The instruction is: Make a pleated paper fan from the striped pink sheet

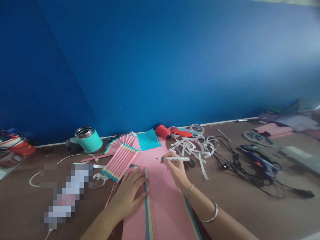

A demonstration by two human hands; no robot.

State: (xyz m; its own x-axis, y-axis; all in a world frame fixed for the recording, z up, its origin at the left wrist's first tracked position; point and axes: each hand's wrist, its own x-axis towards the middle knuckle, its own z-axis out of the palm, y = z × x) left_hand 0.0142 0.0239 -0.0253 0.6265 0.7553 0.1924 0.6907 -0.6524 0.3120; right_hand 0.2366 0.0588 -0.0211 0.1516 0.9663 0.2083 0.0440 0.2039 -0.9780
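Note:
A long pink paper sheet [165, 196] with teal and cream edge strips and a line of dark dots lies in front of me. My left hand [132, 193] rests on its left side, fingers spread flat beside the dots. Above the sheet, my right hand [175, 166] grips a white pen [180, 159], its dark tip pointing left. The tip appears just over the pink paper; contact cannot be made out. Beyond my left hand sits a pleated pink paper piece [120, 161] with teal and cream ends. A teal paper square [149, 140] lies at the sheet's far end.
A red thread spool [163, 131] and curled white paper strips [192, 146] lie behind my right hand. Further right are a glue gun [262, 163] and black cables [240, 170]. At left stand a turquoise mug [90, 140] and a blurred-out object [70, 193]. A blue wall [160, 66] closes the back.

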